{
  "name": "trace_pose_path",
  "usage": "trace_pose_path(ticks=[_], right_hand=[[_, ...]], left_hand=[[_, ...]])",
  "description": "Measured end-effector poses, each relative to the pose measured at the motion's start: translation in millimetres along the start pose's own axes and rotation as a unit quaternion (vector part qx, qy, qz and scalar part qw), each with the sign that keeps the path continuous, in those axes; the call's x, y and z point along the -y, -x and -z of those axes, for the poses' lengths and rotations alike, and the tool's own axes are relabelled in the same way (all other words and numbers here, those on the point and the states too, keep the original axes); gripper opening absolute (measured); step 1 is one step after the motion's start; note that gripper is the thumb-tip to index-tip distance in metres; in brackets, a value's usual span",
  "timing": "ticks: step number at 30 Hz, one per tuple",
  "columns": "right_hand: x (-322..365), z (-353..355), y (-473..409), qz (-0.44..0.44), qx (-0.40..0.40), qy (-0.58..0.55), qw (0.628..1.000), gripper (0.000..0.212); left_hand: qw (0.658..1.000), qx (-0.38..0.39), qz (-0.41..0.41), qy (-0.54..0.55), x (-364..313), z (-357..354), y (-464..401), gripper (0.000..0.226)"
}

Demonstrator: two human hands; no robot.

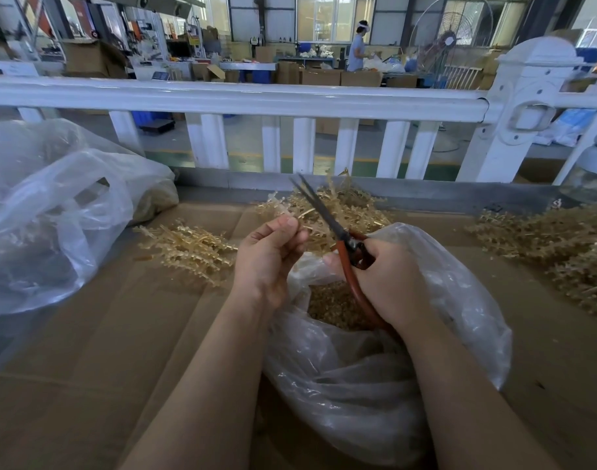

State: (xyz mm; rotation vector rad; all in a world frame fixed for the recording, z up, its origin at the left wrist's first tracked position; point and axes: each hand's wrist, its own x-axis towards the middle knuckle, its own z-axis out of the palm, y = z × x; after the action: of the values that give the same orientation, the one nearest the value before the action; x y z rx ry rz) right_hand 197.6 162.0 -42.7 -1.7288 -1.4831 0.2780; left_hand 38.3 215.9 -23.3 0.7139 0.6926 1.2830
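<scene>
While left hand [270, 256] is pinching a gold sprig [281, 204], right hand [388, 283] is gripping part-open scissors [327, 218], risking nicked fingertips [288, 223].

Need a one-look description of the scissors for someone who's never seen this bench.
Below the white railing lies a cardboard-covered table with a clear bag at its middle. Above that bag the right hand grips the scissors: dark, slightly parted blades, red-brown handles, the only tool among golden sprigs.

One wide-angle camera rides on the person's head, facing forward and down, close above the left hand [270, 256] and right hand [390, 283], white railing [222, 96] beyond.
</scene>
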Motion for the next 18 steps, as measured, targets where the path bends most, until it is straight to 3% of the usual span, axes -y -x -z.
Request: trace_pose_path(ticks=[3,7,18], right_hand=[[2,4,-1,-0.018,-0.020,-0.111,0.993,0.034],[9,7,1,-0.037,-0.028,-0.207,0.977,0.034],[11,7,-2,-0.030,-0.056,-0.277,0.959,0.030]], left_hand=[[1.000,-0.003,0.005,0.006,0,1,-2,0.007],[0.998,0.058,0.018,-0.031,2,1,0,0.006],[0.985,0.137,0.012,-0.107,6,-6,6,0.019]])
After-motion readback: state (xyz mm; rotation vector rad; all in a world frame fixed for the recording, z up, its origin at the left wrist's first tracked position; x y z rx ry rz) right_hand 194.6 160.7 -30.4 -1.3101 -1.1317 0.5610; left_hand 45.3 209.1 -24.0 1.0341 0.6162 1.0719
